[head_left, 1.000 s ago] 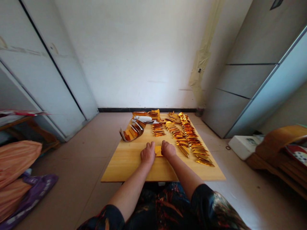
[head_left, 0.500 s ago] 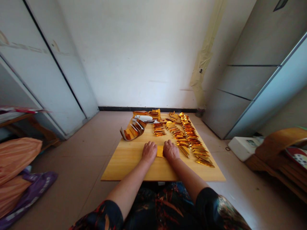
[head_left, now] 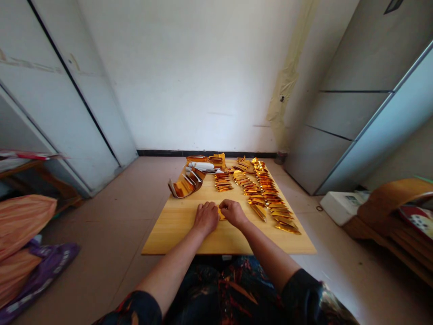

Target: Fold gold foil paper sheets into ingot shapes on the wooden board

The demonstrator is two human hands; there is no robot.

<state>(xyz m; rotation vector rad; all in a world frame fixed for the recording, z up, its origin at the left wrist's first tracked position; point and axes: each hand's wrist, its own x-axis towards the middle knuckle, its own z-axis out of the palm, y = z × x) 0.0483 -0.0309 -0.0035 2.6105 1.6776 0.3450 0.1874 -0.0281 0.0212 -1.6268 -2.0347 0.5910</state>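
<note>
A small piece of gold foil paper (head_left: 222,216) lies on the wooden board, mostly covered by my hands. My left hand (head_left: 206,218) rests on its left side with curled fingers, holding it against the board. From the right, my right hand (head_left: 234,213) pinches the paper with thumb and forefinger, close to the left fingertips. The exact fold under the fingers is hidden. Beyond my hands lies a short row of folded gold foil pieces (head_left: 223,182). Longer rows of folded pieces (head_left: 273,194) run down the right side.
A curved stack of gold foil sheets (head_left: 184,186) lies at the board's left, near a white roll-shaped object (head_left: 201,166). The wooden board (head_left: 169,234) ends close to my lap. A wall (head_left: 203,90) stands behind, a refrigerator (head_left: 338,108) at right, orange bags (head_left: 23,221) at left.
My right hand has lifted from lying over the paper's right side into a pinch and moved left. My left hand has shifted slightly left and covers more of the paper.
</note>
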